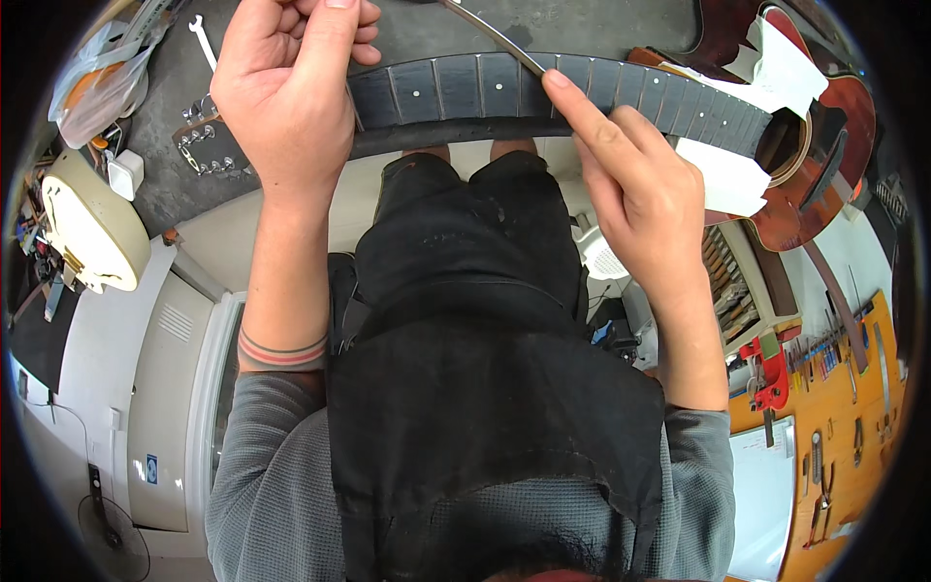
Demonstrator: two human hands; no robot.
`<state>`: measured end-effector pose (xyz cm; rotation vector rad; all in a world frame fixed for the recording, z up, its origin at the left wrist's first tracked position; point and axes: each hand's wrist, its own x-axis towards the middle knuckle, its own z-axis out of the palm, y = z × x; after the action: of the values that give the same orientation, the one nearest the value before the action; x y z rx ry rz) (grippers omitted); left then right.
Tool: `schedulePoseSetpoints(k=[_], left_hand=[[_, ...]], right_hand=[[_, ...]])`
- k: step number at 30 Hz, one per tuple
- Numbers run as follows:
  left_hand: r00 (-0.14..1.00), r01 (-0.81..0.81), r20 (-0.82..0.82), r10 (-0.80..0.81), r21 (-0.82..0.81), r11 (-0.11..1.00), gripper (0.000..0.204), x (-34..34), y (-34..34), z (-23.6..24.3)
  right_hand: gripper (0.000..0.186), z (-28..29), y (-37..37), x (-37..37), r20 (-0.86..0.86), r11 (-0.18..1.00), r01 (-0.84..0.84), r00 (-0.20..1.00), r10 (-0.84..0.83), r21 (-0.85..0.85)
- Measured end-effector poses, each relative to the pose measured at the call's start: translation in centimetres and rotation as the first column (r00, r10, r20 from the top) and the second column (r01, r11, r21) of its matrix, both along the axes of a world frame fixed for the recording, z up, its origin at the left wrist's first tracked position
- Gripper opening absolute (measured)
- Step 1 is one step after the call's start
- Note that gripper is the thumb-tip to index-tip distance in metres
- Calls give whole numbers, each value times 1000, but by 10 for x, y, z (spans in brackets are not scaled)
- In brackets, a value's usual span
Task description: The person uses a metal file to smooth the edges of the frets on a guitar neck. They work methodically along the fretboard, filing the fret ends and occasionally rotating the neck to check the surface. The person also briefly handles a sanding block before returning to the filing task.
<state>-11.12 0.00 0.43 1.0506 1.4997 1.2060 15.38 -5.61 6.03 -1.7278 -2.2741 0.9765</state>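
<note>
A guitar neck with a dark fretted fingerboard (432,89) spans the upper middle, its headstock (207,145) at left, its reddish body (836,160) at right with white paper (722,184) on it. A narrow metal tool (493,31) slants over the frets. My right hand (635,199) has its index fingertip on the tool's lower end, other fingers curled under. My left hand (286,107) is curled above the neck near the tool's upper end; what it holds is cut off by the top edge.
A wrench (201,41) and plastic bag (92,82) lie on the dark worktop (165,58). A cream guitar body (102,233) sits left. Right are a wooden tool board (849,436), red vise (771,373) and tool box (737,296). My apron-covered lap (465,252) is below.
</note>
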Motion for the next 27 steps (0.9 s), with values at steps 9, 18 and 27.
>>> schedulePoseSetpoints(k=[9, 18, 27], left_hand=[[999, -23, 26, 23, -10, 1000, 24, -2, -2, 0], [1000, 12, 28, -14, 52, 999, 24, -3, 0, -3], [995, -12, 96, 8, 39, 999, 24, -5, -1, -1]], right_hand=[[44, 21, -49, 16, -212, 565, 366, 670, -711, -739], [60, 7, 0, -12, 11, 997, -70, 997, 70, 19], [43, 14, -47, -1, -356, 711, 294, 706, -612, -638]])
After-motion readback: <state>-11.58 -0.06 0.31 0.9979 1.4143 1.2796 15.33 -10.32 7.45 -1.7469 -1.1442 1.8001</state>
